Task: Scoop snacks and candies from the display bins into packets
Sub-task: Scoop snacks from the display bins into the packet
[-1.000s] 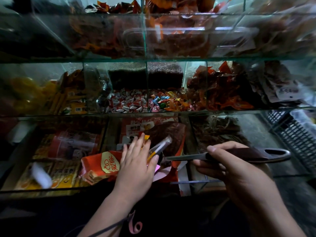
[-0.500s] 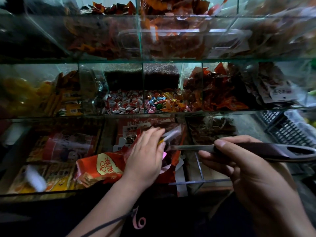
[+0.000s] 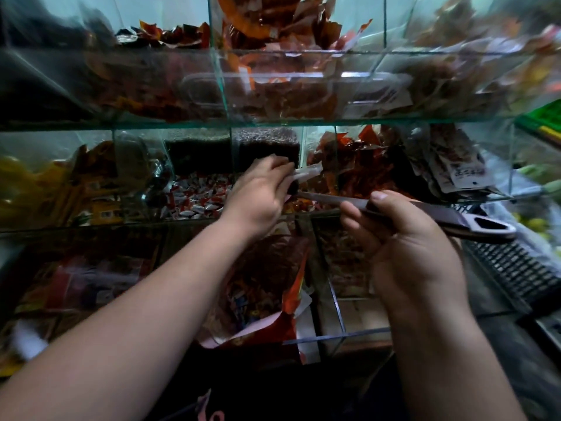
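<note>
My left hand [image 3: 261, 192] is raised in front of the middle shelf and pinches a small clear wrapped snack [image 3: 306, 173]. My right hand [image 3: 400, 238] grips the dark handle of a long metal scoop [image 3: 440, 217], whose thin shaft points left toward my left hand; its head is hidden behind that hand. Behind my left hand lies a glass bin of red-and-white wrapped candies [image 3: 200, 199]. Below stands an open red packet [image 3: 267, 299] with brown snacks inside.
Glass bins fill three shelves: orange-red packets [image 3: 358, 165] on the middle right, white-labelled packets [image 3: 455, 165] further right, yellow packets [image 3: 45, 189] at left, more red snacks [image 3: 273, 34] on top. A black plastic crate [image 3: 516, 268] sits at the right.
My left hand has risen with the clear snack from the lower bin's red packets to the middle shelf. My right hand and the scoop lifted with it. The view has moved closer.
</note>
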Demonstrator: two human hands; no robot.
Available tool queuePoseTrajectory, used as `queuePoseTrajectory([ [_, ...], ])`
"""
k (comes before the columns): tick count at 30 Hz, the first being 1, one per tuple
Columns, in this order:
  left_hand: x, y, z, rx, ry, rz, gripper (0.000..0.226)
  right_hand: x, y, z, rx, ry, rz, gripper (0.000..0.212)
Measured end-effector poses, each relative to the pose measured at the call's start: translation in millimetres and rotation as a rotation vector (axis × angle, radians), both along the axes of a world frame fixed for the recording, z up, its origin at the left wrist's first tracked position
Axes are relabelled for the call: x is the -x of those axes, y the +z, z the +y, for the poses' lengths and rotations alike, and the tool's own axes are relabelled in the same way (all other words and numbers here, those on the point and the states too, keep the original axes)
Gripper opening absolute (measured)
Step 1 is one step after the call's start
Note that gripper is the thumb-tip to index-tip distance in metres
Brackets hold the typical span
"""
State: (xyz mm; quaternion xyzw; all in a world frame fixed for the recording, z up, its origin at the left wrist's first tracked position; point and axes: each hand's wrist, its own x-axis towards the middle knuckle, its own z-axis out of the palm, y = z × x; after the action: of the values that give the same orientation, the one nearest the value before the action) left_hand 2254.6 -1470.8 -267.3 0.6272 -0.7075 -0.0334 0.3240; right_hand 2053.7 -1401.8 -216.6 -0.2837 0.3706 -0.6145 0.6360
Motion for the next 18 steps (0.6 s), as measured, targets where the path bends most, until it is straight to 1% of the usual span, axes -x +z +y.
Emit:
queuePoseTrajectory([
  [2, -2.7, 1.5, -19.1, -0.069, 0.045, -0.005, 0.047, -10.3, -7.9, -17.5, -0.013, -0.031, -0.005, 0.009],
  [3, -4.6, 0.1, -25.8, -0.114, 0.074, 0.029, 0.050, -15.9, -13.9, -26.7, -0.009, -0.059, 0.009, 0.006],
  [4, -7.0, -2.0, -29.7, -0.164, 0.105, 0.093, 0.053, -21.7, -19.7, -35.4, 0.007, -0.092, 0.045, 0.003],
  [5, -9.9, -5.1, -31.7, -0.210, 0.132, 0.168, 0.055, -25.8, -25.9, -44.1, 0.049, -0.135, 0.144, 0.002],
  [6, -12.4, -9.6, -32.2, -0.249, 0.152, 0.230, 0.055, -27.7, -32.4, -52.6, 0.135, -0.172, 0.327, 0.003],
  [7, -14.4, -14.9, -30.5, -0.283, 0.168, 0.258, 0.055, -27.6, -39.0, -60.6, 0.272, -0.181, 0.574, 0.003],
  [8, -15.3, -21.2, -27.3, -0.313, 0.185, 0.255, 0.056, -27.1, -44.2, -66.4, 0.435, -0.153, 0.805, 0.004],
  [9, -15.4, -27.3, -23.0, -0.333, 0.202, 0.239, 0.056, -26.9, -48.6, -69.9, 0.590, -0.100, 0.982, 0.003],
  [10, -14.8, -32.2, -18.4, -0.343, 0.214, 0.224, 0.056, -26.8, -52.3, -70.9, 0.704, -0.026, 1.117, 0.004],
  [12, -13.6, -39.9, -10.1, -0.339, 0.216, 0.210, 0.057, -24.0, -59.1, -70.5, 0.848, 0.099, 1.318, 0.013],
  [13, -13.4, -41.8, -6.8, -0.333, 0.208, 0.211, 0.059, -22.4, -60.6, -70.0, 0.902, 0.105, 1.374, 0.018],
  [14, -13.2, -42.6, -3.7, -0.328, 0.201, 0.218, 0.060, -22.0, -60.2, -68.7, 0.932, 0.085, 1.377, 0.019],
  [18, -14.6, -36.6, 9.4, -0.243, 0.151, 0.281, 0.058, -15.3, -40.3, -33.2, 0.956, -0.052, 1.208, 0.006],
])
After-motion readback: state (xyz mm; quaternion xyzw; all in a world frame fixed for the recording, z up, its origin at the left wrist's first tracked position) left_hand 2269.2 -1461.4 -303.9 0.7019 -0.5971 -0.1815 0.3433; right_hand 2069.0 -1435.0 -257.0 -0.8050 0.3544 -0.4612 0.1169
